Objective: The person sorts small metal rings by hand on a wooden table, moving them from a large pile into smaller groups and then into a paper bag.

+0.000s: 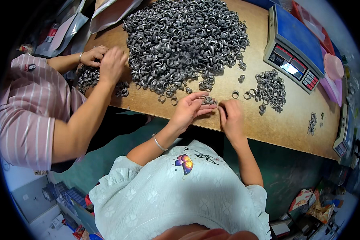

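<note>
At the table's near edge, my left hand is turned partly palm up. Its fingers curl around a few grey metal rings. Close beside its fingertips is my right hand, thumb and fingers drawn together; anything between them is too small or hidden to make out. A large heap of grey metal rings covers the table beyond my hands. One loose ring lies just past my right hand, and a smaller pile of rings sits to its right.
On my left a co-worker's hands work over another small ring pile. A blue-topped digital scale stands at the right, with a second scale at the table's right end. A few rings lie near it on the wooden table.
</note>
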A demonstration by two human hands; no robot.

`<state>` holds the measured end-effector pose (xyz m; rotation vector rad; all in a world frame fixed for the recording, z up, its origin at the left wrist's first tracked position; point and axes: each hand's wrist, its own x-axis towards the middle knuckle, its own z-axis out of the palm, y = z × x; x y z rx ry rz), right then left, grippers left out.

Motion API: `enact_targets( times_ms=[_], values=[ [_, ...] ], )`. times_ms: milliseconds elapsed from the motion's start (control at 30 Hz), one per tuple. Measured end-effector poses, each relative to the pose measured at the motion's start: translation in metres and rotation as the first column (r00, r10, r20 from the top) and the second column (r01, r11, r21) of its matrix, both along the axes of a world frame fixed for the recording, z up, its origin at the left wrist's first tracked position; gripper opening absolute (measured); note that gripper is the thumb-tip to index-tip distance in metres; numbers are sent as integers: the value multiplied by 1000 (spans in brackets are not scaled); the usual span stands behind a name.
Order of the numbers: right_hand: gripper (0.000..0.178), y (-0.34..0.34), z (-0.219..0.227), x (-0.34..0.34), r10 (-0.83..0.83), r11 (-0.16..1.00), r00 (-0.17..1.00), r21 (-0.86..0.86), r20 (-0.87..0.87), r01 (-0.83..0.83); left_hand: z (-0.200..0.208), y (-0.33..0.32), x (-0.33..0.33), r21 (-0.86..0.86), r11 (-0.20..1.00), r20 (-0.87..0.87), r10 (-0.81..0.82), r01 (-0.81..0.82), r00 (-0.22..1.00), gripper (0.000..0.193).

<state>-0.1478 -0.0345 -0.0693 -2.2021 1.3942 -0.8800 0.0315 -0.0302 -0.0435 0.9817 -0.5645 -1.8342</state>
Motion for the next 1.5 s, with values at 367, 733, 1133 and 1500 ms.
enact_targets(
  times_ms=[367, 733, 1133, 1500],
  values=[
    [34, -1, 6, 5, -27, 999, 999, 48, 30, 26, -20, -10, -9, -281, 959, 217, 107, -43, 970, 27],
    [30, -3, -5, -255, -799, 601, 528, -384, -287, 701, -42, -54, -77, -583, 785, 555, 197, 209, 808, 37],
    [52, -25, 21, -119, -233, 961, 933, -215, -276, 176, -33, -49, -111, -533, 581, 846, 344, 615, 408, 67],
    [42, -46, -9, -144, -299, 945, 840, -262, -452, 195, -54, -77, -197, -683, 474, 726, 524, 555, 446, 62]
  ],
)
